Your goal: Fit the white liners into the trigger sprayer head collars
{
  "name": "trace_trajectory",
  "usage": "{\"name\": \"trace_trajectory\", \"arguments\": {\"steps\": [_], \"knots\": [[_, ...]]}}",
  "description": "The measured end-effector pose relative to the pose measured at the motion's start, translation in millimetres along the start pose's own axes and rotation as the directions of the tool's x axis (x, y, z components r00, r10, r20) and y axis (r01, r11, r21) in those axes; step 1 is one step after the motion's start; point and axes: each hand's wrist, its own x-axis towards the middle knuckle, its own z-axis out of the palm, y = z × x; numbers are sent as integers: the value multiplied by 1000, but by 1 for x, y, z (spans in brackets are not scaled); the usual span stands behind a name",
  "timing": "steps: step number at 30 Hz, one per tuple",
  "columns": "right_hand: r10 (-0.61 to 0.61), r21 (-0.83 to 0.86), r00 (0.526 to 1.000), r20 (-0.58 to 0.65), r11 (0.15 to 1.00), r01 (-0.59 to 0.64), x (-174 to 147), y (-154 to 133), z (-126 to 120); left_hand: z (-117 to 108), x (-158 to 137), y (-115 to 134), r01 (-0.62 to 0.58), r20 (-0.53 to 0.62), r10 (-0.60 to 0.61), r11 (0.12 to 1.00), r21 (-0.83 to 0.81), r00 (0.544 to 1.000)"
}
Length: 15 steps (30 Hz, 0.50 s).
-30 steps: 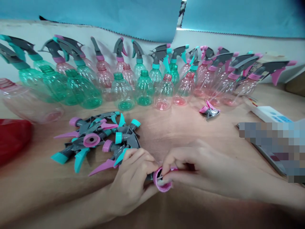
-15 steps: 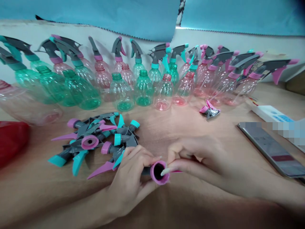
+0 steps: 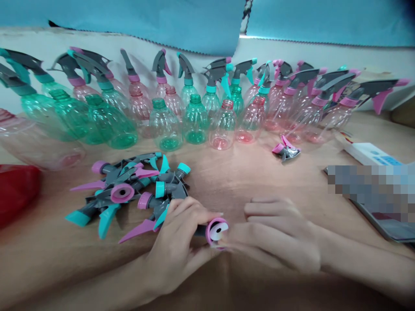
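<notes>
My left hand (image 3: 183, 239) is closed around a grey trigger spray head (image 3: 200, 230), whose pink collar (image 3: 208, 236) faces me. Inside the collar lies a white washer (image 3: 214, 233) with a dark hole in its middle. My right hand (image 3: 279, 235) has its fingers curled, their tips on the right rim of the collar and the washer's edge; motion blurs them a little. Just left of my left hand lies a pile of loose spray heads (image 3: 129, 185), grey with pink or turquoise collars and triggers.
Behind stand several open green bottles (image 3: 195, 121) and pink bottles (image 3: 222, 127), then rows of bottles with spray heads fitted. A single spray head (image 3: 285, 151) lies at centre right. A phone (image 3: 376, 220) lies at right, a red bag (image 3: 17, 194) at far left.
A white washer now shows in the collar, where a dark opening was before. My right hand has turned, its fingers now reaching over the collar's right side. My left hand stays nearly still.
</notes>
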Motion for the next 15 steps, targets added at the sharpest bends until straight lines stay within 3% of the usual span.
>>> {"name": "trace_trajectory", "arguments": {"steps": [3,8,15], "knots": [[60,168,994,-96,985,-43,3,-2,2,1,-1,-1,11,4,-11,1000,-15,1000],[187,361,979,86,910,-206,8,-2,-5,0,0,-1,5,7,-5,1000,-31,1000],[297,305,935,193,888,-345,9,2,-21,1,-1,0,20,-2,-20,999,-41,1000]]}}
